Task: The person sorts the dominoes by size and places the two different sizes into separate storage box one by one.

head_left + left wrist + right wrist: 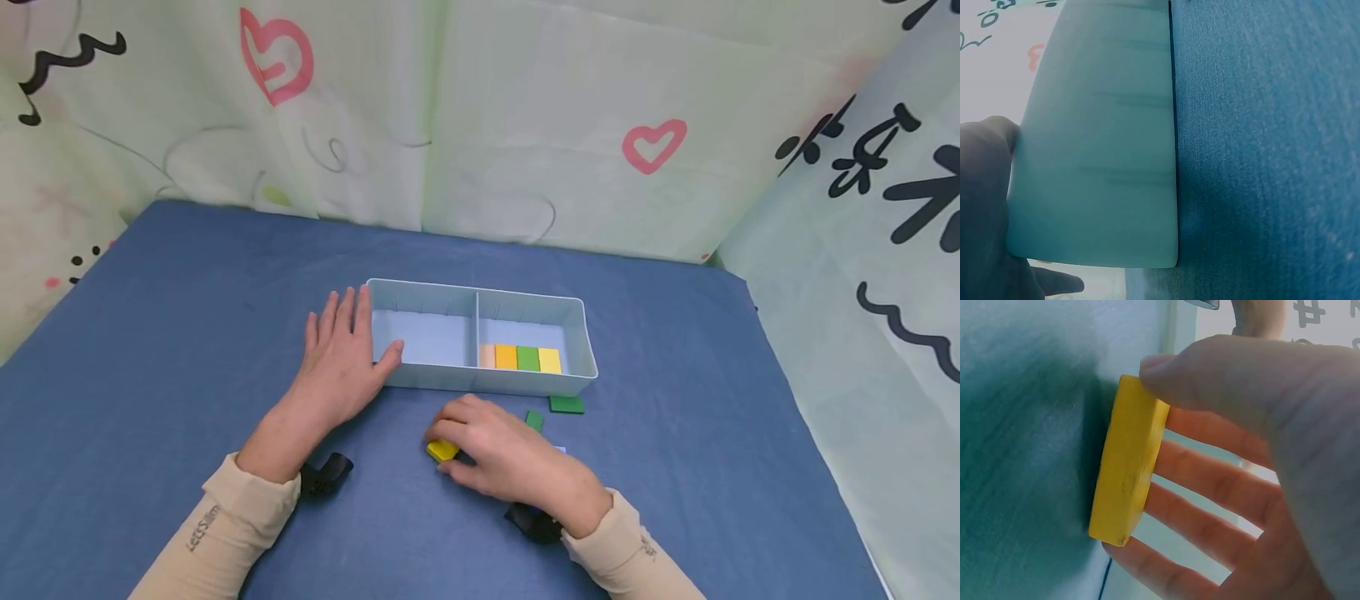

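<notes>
My left hand rests against the left end of a pale blue two-compartment box, fingers straight and thumb over the front rim. In the left wrist view, the box's long side wall fills the middle, with the left hand along its edge. In front of the box, my right hand holds a yellow block between thumb and fingers, low over the cloth. Up close in the right wrist view, the yellow block is a long bar, thumb on its upper end and the other fingers behind it.
The box's right compartment holds a row of blocks, among them an orange one and a green one. Outside lie a dark green piece near the front wall and another green piece partly behind my right hand. Blue cloth covers the table.
</notes>
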{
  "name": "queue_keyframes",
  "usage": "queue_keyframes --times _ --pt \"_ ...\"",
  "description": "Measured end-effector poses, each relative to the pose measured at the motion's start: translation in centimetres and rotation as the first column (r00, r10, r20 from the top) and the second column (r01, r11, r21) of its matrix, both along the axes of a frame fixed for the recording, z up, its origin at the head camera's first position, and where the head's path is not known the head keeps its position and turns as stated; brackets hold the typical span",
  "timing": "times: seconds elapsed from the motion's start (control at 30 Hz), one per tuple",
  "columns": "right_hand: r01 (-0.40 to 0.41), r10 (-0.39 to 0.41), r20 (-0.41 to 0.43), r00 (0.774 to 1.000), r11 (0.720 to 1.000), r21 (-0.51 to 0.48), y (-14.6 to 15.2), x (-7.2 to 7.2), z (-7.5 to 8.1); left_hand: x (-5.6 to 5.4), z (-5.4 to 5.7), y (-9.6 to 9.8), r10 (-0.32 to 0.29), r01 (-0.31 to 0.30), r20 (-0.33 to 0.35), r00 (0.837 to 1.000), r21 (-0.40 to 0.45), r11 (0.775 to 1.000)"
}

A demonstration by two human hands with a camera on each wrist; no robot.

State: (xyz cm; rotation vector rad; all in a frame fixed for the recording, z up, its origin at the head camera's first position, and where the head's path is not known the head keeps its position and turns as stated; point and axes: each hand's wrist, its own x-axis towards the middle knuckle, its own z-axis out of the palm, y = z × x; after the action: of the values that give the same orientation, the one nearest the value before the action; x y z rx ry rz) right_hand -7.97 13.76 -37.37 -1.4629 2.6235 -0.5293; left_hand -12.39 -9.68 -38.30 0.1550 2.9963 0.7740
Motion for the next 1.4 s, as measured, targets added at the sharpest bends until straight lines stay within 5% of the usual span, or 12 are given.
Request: queue_keyframes --times 0.4,0.97,1.4 --pt "0.063 -0.064 -0.048 0.997 0.998 -0.022 1.3 0.0 1.9 0.0 0.0 0.5 -0.005 0.005 -0.008 1.0 -0.004 1.0" --pt "-0.001 -0.019 -0.14 0.99 0.99 -0.142 2.7 -0.7 7.6 -0.2 0.1 0.2 0.009 -0.009 -0.014 1.0 -0.001 1.0" --pt "0.115 -0.133 -0.134 0.982 0.984 -0.132 4.0 -2.9 9.4 -0.1 -0.2 0.0 0.0 0.0 -0.011 1.0 0.002 1.0"
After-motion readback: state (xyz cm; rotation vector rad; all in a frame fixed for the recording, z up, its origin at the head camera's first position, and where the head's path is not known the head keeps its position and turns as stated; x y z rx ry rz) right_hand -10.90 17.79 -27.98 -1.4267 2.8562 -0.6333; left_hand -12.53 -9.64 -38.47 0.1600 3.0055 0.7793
